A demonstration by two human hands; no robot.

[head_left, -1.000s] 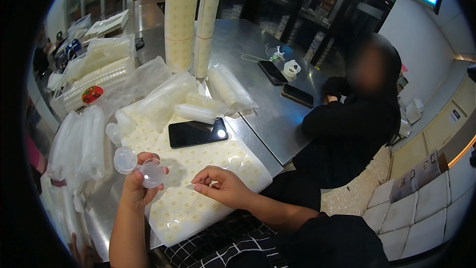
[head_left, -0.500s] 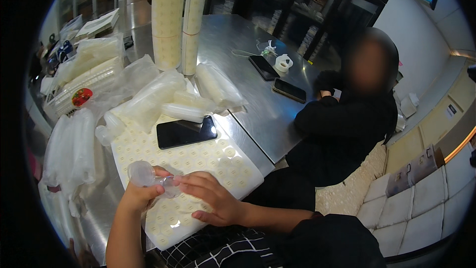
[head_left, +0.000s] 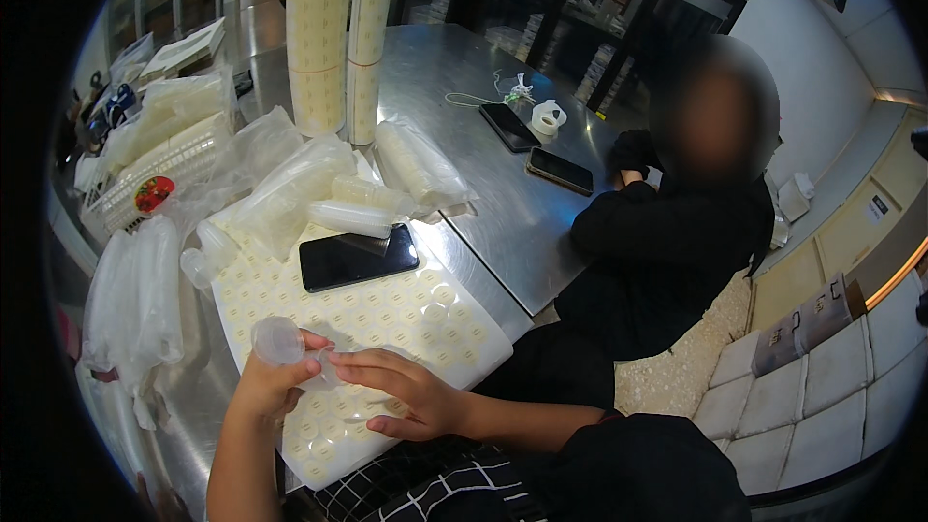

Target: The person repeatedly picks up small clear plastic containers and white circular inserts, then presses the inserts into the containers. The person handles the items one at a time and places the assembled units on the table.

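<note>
A small clear plastic cup with a round lid [head_left: 277, 340] is gripped in my left hand [head_left: 274, 382], thumb and fingers closed around it. My right hand [head_left: 411, 393] lies to its right with fingers stretched out flat, the fingertips touching the cup's clear round end. Whether a sticker lies under those fingertips is hidden. Beneath both hands spreads a sheet of round clear stickers [head_left: 462, 324] with small gold print. A black phone [head_left: 360, 257] rests on the sheet just beyond my hands.
Bagged clear plastic cups [head_left: 135, 290] crowd the left side, beside a white basket [head_left: 184, 162]. Two tall sticker rolls [head_left: 319, 53] stand at the back. Two phones [head_left: 559, 171] and a white tape roll [head_left: 548, 118] lie near a seated person in black [head_left: 667, 232] on the right.
My right fingertips have shifted slightly left, further over the cup's clear end. The left hand keeps its hold, and the whole view has moved a little.
</note>
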